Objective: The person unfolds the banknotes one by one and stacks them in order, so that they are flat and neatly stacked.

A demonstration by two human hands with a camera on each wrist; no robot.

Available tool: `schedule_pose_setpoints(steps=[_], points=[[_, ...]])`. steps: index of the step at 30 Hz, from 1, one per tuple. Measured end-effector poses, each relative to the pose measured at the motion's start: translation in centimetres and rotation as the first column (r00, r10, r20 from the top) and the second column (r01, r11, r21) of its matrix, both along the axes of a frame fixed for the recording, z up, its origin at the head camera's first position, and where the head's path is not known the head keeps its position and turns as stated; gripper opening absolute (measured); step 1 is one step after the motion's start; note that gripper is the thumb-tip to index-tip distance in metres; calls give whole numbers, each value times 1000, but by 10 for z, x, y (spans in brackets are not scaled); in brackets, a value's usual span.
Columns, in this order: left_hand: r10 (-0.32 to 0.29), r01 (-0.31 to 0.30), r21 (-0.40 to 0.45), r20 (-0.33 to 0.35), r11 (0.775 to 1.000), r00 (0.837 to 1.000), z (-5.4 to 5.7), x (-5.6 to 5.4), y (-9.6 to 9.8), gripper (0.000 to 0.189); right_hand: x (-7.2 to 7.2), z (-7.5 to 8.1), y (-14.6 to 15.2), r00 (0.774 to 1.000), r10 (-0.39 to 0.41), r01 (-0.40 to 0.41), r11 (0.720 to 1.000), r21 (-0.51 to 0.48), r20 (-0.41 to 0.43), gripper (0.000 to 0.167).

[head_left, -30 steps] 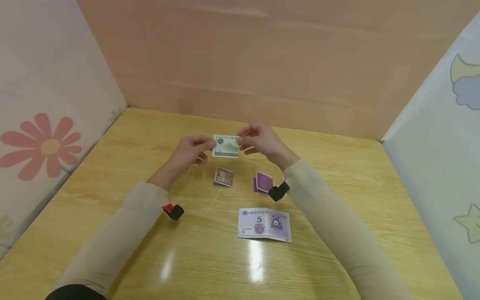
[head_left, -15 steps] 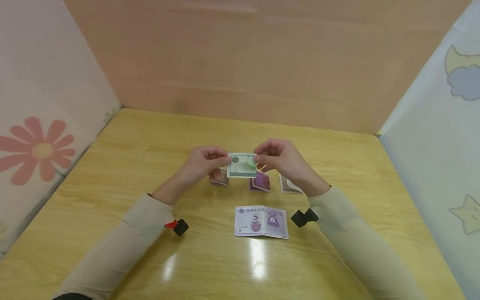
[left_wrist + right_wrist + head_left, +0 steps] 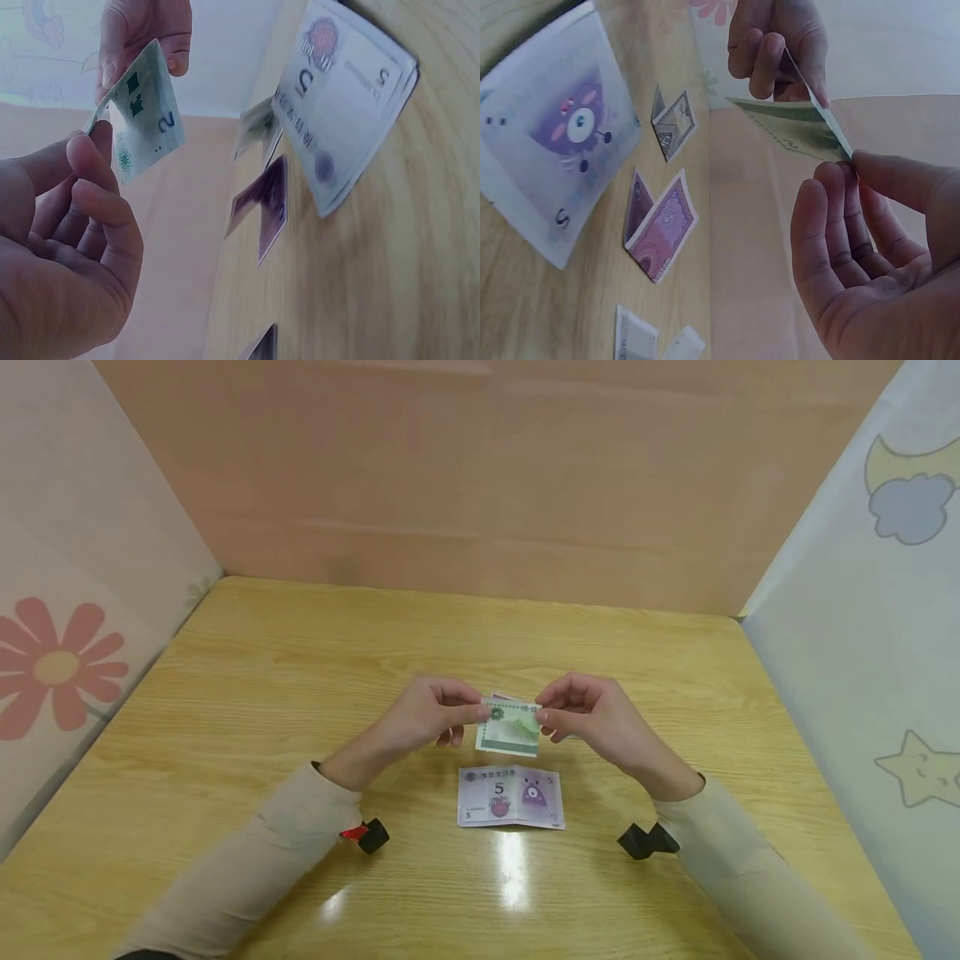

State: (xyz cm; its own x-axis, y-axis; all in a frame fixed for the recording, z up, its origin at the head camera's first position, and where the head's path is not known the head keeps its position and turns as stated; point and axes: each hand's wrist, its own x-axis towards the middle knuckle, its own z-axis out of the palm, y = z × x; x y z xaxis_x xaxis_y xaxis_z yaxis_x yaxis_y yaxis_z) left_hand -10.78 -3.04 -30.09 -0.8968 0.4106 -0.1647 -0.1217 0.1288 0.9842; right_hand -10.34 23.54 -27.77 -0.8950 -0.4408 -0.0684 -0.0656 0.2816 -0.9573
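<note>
A green play banknote, folded over, is held up off the table between both hands. My left hand pinches its left edge between thumb and fingers, and my right hand pinches the right edge. In the left wrist view a "2" shows on the folded banknote. The right wrist view shows its two layers hanging apart at one end. Just below it on the table lies a pile of purple 5 banknotes with a cartoon monster and a centre crease.
Behind the green note, folded banknotes stand on the table: a purple one, a brown one, and a pale one partly cut off. The head view mostly hides them. A peach wall closes off the table's back.
Both hands have brought the green banknote nearer to the body and slightly right, from beyond the folded notes to just above the purple 5 pile. Both pinches have stayed on its edges.
</note>
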Motion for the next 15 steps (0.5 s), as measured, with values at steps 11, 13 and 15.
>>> schedule_pose_setpoints(steps=[11, 13, 15], points=[[-74, 71, 101, 27, 992, 997, -6, 7, 8, 15, 13, -5, 11, 1000, -8, 8, 1000, -13, 5, 19], [-79, 73, 117, 41, 990, 996, -7, 7, 8, 15, 14, -6, 12, 1000, -8, 8, 1000, -13, 3, 19], [-81, 73, 125, 63, 989, 995, -9, 7, 7, 14, 14, -7, 12, 1000, -4, 4, 1000, -9, 2, 19]])
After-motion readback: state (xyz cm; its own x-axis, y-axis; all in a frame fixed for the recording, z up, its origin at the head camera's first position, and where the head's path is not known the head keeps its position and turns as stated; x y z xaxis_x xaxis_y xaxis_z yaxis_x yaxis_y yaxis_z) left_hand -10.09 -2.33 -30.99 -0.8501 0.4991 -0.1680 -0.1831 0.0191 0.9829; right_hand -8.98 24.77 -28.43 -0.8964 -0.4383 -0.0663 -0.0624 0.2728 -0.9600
